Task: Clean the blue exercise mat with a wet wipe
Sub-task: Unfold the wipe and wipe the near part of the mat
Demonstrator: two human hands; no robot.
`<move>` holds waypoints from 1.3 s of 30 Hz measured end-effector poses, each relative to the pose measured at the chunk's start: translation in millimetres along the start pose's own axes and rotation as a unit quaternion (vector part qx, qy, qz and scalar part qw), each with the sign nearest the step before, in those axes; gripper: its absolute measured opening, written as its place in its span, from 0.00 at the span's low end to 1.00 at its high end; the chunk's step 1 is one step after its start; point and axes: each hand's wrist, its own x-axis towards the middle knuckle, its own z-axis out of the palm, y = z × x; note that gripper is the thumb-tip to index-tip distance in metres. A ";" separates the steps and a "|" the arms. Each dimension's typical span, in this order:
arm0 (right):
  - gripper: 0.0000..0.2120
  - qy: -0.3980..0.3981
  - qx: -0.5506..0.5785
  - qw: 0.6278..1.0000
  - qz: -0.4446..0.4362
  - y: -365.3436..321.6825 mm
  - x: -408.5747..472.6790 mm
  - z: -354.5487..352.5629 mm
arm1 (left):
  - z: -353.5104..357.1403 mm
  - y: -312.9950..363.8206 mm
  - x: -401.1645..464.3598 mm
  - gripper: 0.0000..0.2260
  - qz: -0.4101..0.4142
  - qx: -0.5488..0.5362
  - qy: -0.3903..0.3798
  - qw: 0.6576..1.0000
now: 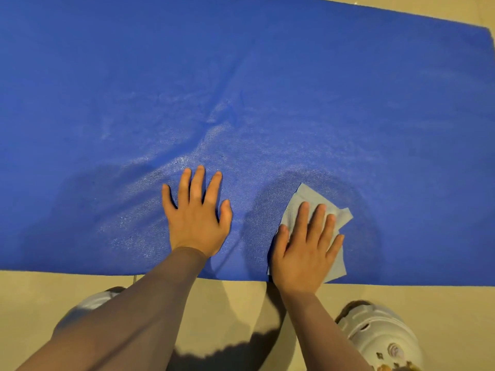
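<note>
Beige floor runs along the bottom of the head view and shows again as a thin strip at top right, beyond the far edge of the blue exercise mat. Mat lies flat on the floor and fills most of the view; its near edge runs straight across, just in front of the person. Surface looks pebbled, w/ shallow creases fanning out from the centre and a paler sheen across the middle and in front of the left hand.

Left hand lies palm-down on the mat near its near edge, fingers straight and spread apart, holding nothing. Dark sleeve covers the forearm to the wrist.

Right hand is to the right of it, also palm-down, fingers straight and slightly fanned, pressing flat on the wet wipe. Wipe is pale blue-grey, rumpled, lying on the mat right at the near edge; its corners stick out past the fingertips and to the right of the palm. Hands are apart, w/ bare mat between them.

Pale clog-style shoe sits on the floor at bottom right, clear of the mat. Another pale shoe peeks out behind the left sleeve at bottom left, mostly hidden.
</note>
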 end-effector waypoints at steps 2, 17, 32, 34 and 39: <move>0.29 0.005 -0.001 1.000 0.001 0.2 0.4 0.2 | 0.1 0.4 -0.7 0.26 0.000 0.001 -0.004 1.000; 0.38 -0.131 -0.032 0.990 -0.047 12.4 8.7 -13.8 | -106.2 -16.1 31.0 0.30 0.265 0.230 -0.367 0.862; 0.29 -0.118 -0.043 0.828 -0.547 -168.0 -55.4 17.8 | -77.4 -168.8 -44.6 0.30 -0.148 -0.031 -0.101 0.983; 0.29 -0.130 -0.032 0.791 -0.597 -177.4 -31.3 26.3 | -61.6 -173.2 -64.7 0.28 -0.098 -0.003 -0.086 0.992; 0.27 -0.048 0.012 0.911 -0.409 -126.6 84.7 32.5 | -60.2 -195.0 -67.5 0.29 -0.046 0.019 -0.036 0.998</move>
